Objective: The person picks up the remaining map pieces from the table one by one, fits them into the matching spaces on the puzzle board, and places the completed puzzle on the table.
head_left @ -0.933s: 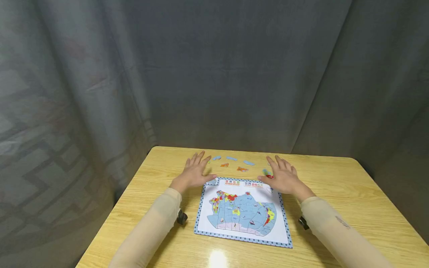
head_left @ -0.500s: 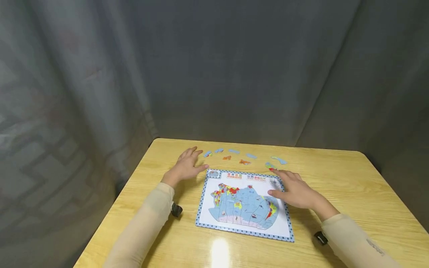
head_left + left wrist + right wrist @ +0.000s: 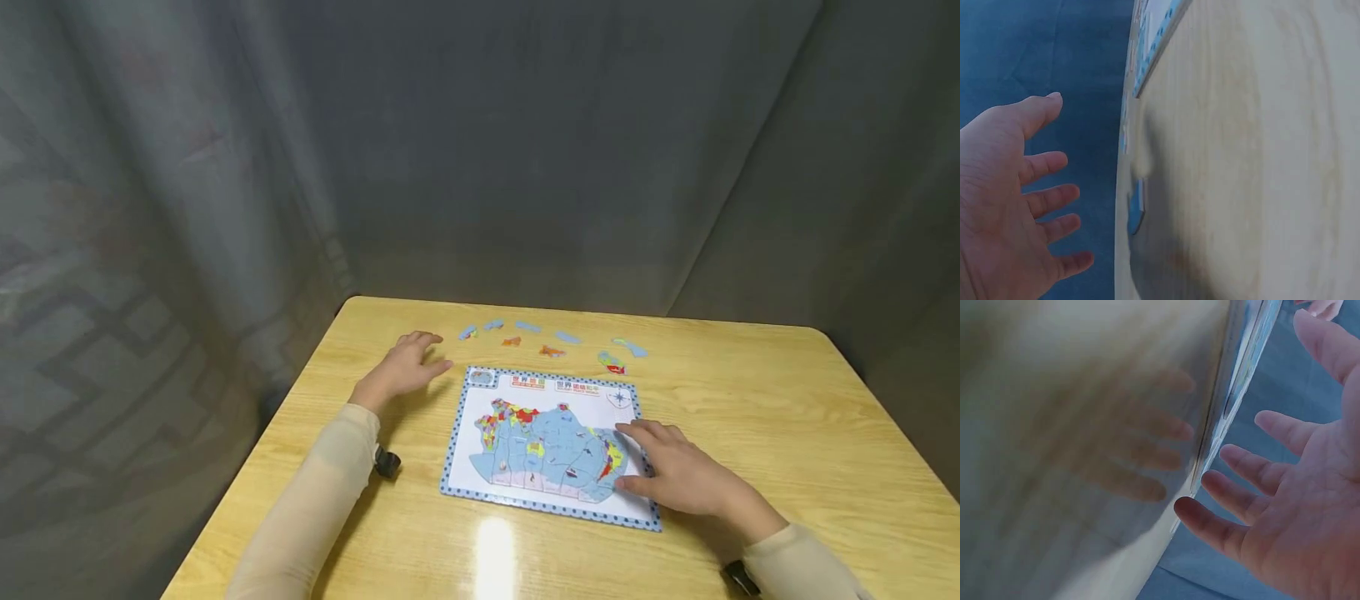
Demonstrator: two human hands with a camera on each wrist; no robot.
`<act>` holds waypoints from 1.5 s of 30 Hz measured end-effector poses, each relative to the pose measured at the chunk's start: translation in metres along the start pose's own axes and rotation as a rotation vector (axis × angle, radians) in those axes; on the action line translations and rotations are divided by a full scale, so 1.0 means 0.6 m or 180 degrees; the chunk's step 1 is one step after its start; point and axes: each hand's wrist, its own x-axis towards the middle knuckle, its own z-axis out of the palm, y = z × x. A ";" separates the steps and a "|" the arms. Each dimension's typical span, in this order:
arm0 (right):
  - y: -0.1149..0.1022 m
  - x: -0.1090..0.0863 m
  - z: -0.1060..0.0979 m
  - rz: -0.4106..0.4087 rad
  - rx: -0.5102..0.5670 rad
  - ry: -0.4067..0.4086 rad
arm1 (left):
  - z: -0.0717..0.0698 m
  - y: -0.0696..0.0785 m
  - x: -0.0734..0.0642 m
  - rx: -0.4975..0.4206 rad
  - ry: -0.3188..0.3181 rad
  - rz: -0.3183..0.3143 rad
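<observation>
A world map jigsaw puzzle point(image 3: 555, 454) lies on the table in a white board with a blue dotted border point(image 3: 450, 450). In the head view my left hand point(image 3: 401, 369) is just left of the board's far left corner, fingers spread, holding nothing. A blue puzzle piece point(image 3: 1137, 206) shows beyond it in the left wrist view. My right hand point(image 3: 678, 468) hovers over the board's right edge, its thumb and index finger overlapping the map's right end. The right wrist view shows its empty palm point(image 3: 1310, 512) with fingers apart.
Beyond the board lie several loose pieces: blue strips point(image 3: 567, 337), orange ones point(image 3: 552, 351) and a green and red one point(image 3: 612, 363). Grey curtains point(image 3: 495, 167) hang behind and beside the wooden table point(image 3: 780, 400). Each wrist wears a black camera point(image 3: 387, 462).
My right hand has moved toward me and rightward, from the far right corner to the board's right edge. My left hand has shifted left, off the corner. The pieces stay put.
</observation>
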 end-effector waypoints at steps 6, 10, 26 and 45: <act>0.000 -0.008 0.006 0.0073 -0.0023 -0.0119 | 0.004 -0.012 -0.003 -0.0113 -0.0086 -0.0089; -0.004 -0.015 0.009 0.0104 -0.0072 -0.0225 | 0.006 -0.020 -0.004 -0.0150 -0.0085 -0.0131; -0.012 -0.042 0.023 0.0131 -0.0243 -0.0210 | 0.008 -0.041 0.001 -0.0098 -0.0191 -0.0327; -0.003 -0.046 0.025 0.0124 -0.0236 -0.0146 | 0.004 -0.051 0.000 -0.0230 -0.0256 -0.0458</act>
